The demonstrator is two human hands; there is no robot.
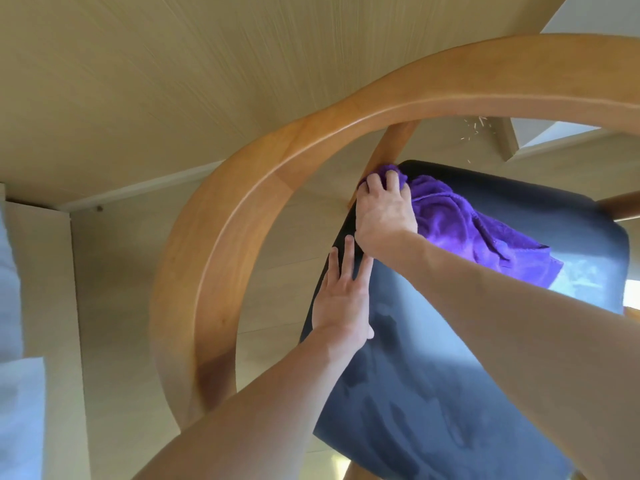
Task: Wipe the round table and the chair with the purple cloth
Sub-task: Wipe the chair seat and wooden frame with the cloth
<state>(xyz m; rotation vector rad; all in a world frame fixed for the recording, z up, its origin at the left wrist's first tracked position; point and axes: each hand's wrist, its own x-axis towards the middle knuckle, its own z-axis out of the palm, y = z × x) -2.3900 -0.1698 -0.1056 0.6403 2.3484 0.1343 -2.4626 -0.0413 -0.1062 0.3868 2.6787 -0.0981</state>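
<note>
1. The purple cloth (pixel 478 237) lies on the dark seat (pixel 450 358) of the chair (pixel 242 202), one end bunched at the back corner against a wooden post (pixel 388 150).
2. It looks soft, light and floppy; it is best gripped in a wad.
3. The right hand (pixel 384 209) reaches forward, fingers curled over that wad.
4. The left hand (pixel 341 292) rests flat on the seat edge, fingers straight and close together.

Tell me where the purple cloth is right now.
The purple cloth lies on the dark blue chair seat, upper right in the head view, its bunched end gripped by the right hand against the wooden post.
</note>
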